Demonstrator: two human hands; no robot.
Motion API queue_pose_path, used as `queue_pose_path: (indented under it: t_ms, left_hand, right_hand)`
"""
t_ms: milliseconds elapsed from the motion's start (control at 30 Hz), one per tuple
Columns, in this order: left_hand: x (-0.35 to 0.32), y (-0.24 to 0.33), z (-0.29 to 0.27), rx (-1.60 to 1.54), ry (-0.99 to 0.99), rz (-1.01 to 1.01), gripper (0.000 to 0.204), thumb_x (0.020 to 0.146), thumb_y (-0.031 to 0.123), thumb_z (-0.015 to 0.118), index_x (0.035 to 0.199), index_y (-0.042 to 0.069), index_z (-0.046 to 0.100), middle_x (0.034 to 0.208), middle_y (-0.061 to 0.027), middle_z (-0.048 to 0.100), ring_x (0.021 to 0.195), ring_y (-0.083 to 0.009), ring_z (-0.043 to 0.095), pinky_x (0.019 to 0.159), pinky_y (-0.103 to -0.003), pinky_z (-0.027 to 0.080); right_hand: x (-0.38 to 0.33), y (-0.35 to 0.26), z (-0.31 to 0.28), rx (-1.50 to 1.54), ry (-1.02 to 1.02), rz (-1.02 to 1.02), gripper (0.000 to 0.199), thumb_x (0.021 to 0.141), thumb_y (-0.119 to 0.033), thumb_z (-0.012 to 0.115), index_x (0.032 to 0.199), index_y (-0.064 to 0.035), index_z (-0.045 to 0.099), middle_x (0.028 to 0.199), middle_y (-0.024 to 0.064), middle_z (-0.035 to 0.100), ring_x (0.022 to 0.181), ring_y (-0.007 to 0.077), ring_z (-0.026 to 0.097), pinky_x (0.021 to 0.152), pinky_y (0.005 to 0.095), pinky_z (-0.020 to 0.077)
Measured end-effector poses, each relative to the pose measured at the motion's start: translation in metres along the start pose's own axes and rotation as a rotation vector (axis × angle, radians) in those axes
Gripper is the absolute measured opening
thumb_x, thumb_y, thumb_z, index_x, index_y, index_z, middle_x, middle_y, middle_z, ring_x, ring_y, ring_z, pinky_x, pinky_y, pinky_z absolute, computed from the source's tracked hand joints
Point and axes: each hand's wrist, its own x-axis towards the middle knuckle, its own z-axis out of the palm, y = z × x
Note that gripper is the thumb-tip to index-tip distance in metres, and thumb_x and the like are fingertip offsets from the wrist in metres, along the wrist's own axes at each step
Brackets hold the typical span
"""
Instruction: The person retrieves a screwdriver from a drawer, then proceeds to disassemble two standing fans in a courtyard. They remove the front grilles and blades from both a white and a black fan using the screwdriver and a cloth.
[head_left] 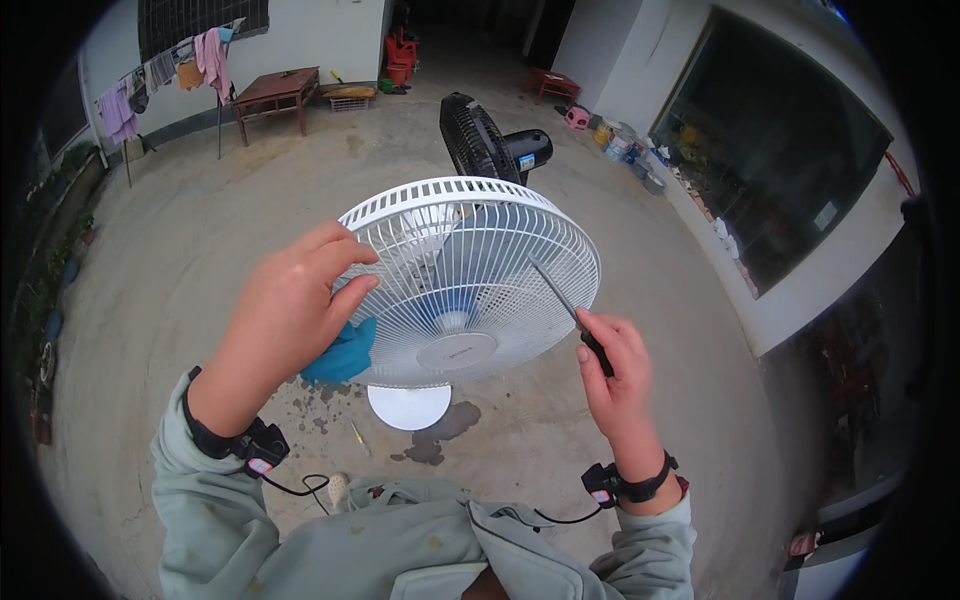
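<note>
A white pedestal fan (457,350) stands in front of me, its round wire grille facing me and blue blades behind the wires. Its white base (410,407) rests on the concrete. My left hand (300,300) is at the grille's left edge, thumb and forefinger apart. A blue cloth (342,354) hangs below that palm, apparently held by the other fingers, which are hidden. On the right, my right hand (617,372) is closed around the black handle of a screwdriver (562,297). Its metal shaft points up and left across the grille's right side; I cannot tell whether the tip touches.
Behind the white fan is a black fan (475,138). A small yellow-handled tool (360,438) lies on the floor beside wet patches (440,433). Farther back are a laundry rack (170,68), a low wooden table (277,90), a red stool (553,83) and a large window (775,150).
</note>
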Motion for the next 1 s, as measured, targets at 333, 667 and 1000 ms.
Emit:
queue_pose_path:
  t_ms: [333, 667, 1000]
  left_hand:
    - [0.038, 0.044, 0.047, 0.473, 0.084, -0.017, 0.029, 0.088, 0.011, 0.069, 0.116, 0.007, 0.066, 0.108, -0.0090, 0.062, 0.078, -0.0300, 0.068, 0.067, -0.040, 0.056]
    - [0.025, 0.047, 0.087, 0.546, 0.179, -0.115, 0.050, 0.086, 0.013, 0.070, 0.134, 0.010, 0.055, 0.125, -0.0147, 0.056, 0.069, -0.0305, 0.069, 0.059, -0.039, 0.057]
    - [0.029, 0.043, 0.079, 0.576, 0.182, -0.020, 0.045, 0.086, 0.017, 0.071, 0.126, 0.003, 0.057, 0.116, -0.0168, 0.056, 0.069, -0.0272, 0.070, 0.055, -0.037, 0.057]
  right_hand:
    - [0.051, 0.036, 0.003, -0.026, -0.045, -0.167, 0.048, 0.086, 0.008, 0.061, 0.132, -0.0070, 0.065, 0.108, 0.0099, 0.060, 0.083, 0.0238, 0.064, 0.070, 0.0333, 0.0524]
    - [0.047, 0.030, 0.000, -0.185, -0.038, -0.186, 0.048, 0.081, 0.006, 0.062, 0.127, -0.0092, 0.066, 0.107, 0.0088, 0.062, 0.077, 0.0281, 0.066, 0.064, 0.0383, 0.0541]
    - [0.093, -0.014, -0.039, -0.414, -0.241, -0.209, 0.038, 0.082, -0.001, 0.063, 0.119, -0.0075, 0.070, 0.101, 0.0125, 0.065, 0.076, 0.0316, 0.068, 0.065, 0.0410, 0.0559]
